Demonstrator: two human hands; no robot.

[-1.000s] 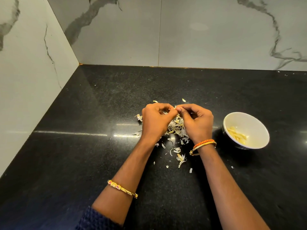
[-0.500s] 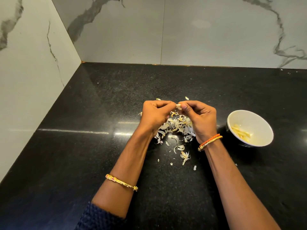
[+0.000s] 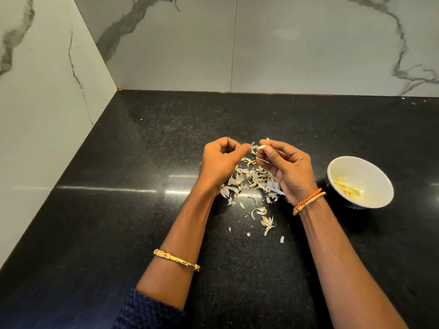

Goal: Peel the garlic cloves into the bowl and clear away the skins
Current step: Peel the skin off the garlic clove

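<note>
Glossy black speckled stone table [image 3: 133, 210] below; grey-veined white marble wall tiles [image 3: 285, 48] behind and to the left.

Left hand [image 3: 219, 162] is seen from the back; what its curled fingers hold cannot be told. Garlic clove [image 3: 261, 147] is mostly covered by the right hand [image 3: 288, 169], only a pale tip shown. Part of the skins pile [image 3: 251, 180] is hidden under both hands. Peeled cloves [image 3: 348, 188] inside the bowl [image 3: 380, 184] are too blurred to count. Both forearms and the dark sleeve [image 3: 147, 312] are cut off at the bottom edge, below the pile.
</note>
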